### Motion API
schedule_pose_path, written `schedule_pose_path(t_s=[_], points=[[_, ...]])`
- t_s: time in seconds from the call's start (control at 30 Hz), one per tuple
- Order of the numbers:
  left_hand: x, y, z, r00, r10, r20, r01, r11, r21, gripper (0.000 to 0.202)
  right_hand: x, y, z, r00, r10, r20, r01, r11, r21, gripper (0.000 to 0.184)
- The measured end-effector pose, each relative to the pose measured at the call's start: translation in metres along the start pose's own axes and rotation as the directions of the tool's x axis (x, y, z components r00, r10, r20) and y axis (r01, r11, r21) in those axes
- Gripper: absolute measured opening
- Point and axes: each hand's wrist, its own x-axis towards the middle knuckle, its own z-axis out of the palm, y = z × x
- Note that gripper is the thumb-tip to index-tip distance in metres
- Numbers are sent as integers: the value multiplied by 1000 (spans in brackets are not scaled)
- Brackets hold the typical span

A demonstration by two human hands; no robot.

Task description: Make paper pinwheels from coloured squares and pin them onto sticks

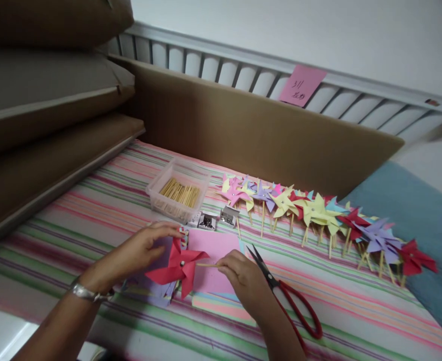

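My left hand (140, 250) has its fingers pinched on the upper edge of a red paper pinwheel (177, 268) that lies over a stack of coloured paper sheets (213, 260). My right hand (243, 281) is closed on a thin wooden stick (205, 264) whose tip points at the pinwheel's centre. A silver bracelet (85, 292) is on my left wrist.
Red-handled scissors (284, 291) lie just right of my right hand. A clear plastic tub of wooden sticks (178, 193) and small boxes of pins (218, 218) sit beyond. A row of finished pinwheels (318, 213) runs to the right on the striped cloth. Cardboard (243, 130) stands behind.
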Motion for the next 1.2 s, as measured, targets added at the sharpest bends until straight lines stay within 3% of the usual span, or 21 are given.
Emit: schedule_pose_path(t_s=[0.2, 0.4, 0.63, 0.93, 1.13, 1.2], points=[[-1, 12, 0, 988, -140, 67, 153, 954, -256, 10, 3, 7, -1, 999, -16, -33, 16, 1000, -13, 18], [-1, 5, 6, 975, -182, 129, 217, 906, -364, 9, 5, 15, 1, 997, -7, -80, 4, 999, -42, 18], [7, 0, 19, 947, -290, 140, 317, 762, -565, 8, 3, 11, -2, 989, 66, -135, -65, 998, 18, 15], [12, -1, 34, 953, -303, 13, 252, 767, -591, 1, 1, 1, 1, 987, 112, -117, -100, 989, 105, 16], [11, -8, 29, 951, -308, -26, 268, 863, -428, 11, 2, -2, 4, 984, 123, -132, -110, 989, 103, 14], [8, -14, 28, 970, -241, -38, 215, 918, -332, 18, 0, -5, 5, 982, 113, -148, -97, 989, 108, 12]])
